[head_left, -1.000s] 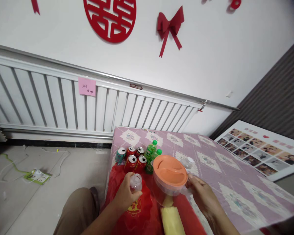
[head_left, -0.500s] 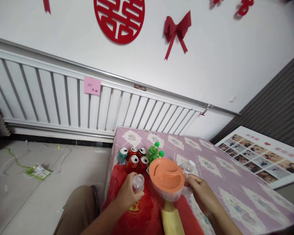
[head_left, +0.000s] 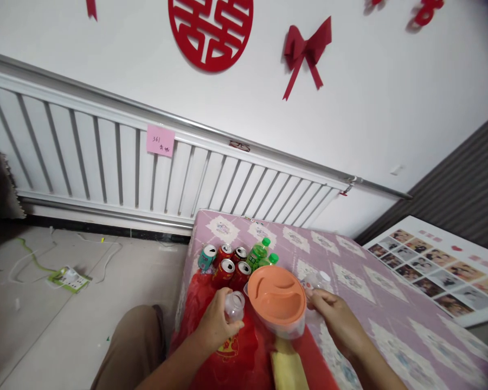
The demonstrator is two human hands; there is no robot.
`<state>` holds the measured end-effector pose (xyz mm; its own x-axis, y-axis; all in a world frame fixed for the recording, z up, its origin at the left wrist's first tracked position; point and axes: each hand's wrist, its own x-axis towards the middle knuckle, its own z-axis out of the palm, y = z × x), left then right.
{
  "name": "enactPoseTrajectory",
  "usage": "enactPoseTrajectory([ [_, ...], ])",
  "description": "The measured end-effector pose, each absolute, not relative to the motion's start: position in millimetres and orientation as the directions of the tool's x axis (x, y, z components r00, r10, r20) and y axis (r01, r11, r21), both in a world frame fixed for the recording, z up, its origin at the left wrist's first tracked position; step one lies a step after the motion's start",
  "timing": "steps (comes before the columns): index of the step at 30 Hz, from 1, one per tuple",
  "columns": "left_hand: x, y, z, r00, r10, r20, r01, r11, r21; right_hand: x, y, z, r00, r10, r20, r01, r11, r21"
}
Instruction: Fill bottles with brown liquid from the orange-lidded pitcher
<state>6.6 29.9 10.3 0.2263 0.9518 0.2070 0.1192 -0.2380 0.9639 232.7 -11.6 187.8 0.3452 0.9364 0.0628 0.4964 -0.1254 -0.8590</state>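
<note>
Head view, the sole one. Two hands in sight, both occupied. Left hand (head_left: 215, 323): thumb and fingers curled round one small clear jar (head_left: 234, 307), its round mouth uncovered, over the red sheet (head_left: 248, 360). Right hand (head_left: 334, 315): fingers closed at the right side of one clear pitcher (head_left: 295, 329), which wears one orange lid (head_left: 276, 295). Pitcher sits just right of the jar, in front of the bottles; whether its base touches the sheet I cannot tell, the angle being steep.

Drinks count, beyond the hands: five cans in a close cluster, one teal can (head_left: 206, 258) at the left end and four red cans (head_left: 228, 266), two behind two. Beside them, to the right, two green bottles (head_left: 258, 254) with green caps, the nearer partly hidden by the lid. One clear bottle (head_left: 319, 279) with a white cap lies just beyond the right hand.

Nearer the wearer: one yellow strip (head_left: 289, 371) on the sheet, below the pitcher. Under it all, a purple patterned cover (head_left: 390, 287). On the wall: one round red emblem (head_left: 211, 38), one red bow (head_left: 308, 51). One pink note (head_left: 161, 141) on the radiator (head_left: 106, 157).
</note>
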Motion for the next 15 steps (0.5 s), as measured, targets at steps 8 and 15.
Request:
enactPoseTrajectory([
  [8, 5.5, 30.0, 14.1, 0.24, 0.951, 0.193, 0.128, -0.228, 0.965, 228.8, -7.3, 196.1, 0.321, 0.944, 0.079, 0.554, -0.119, -0.824],
  [15, 3.7, 28.6, 15.7, 0.245, 0.955, 0.168, 0.129, -0.204, 0.97, 231.4, -4.2, 195.9, 0.302, 0.949, 0.087, 0.588, -0.113, -0.801],
])
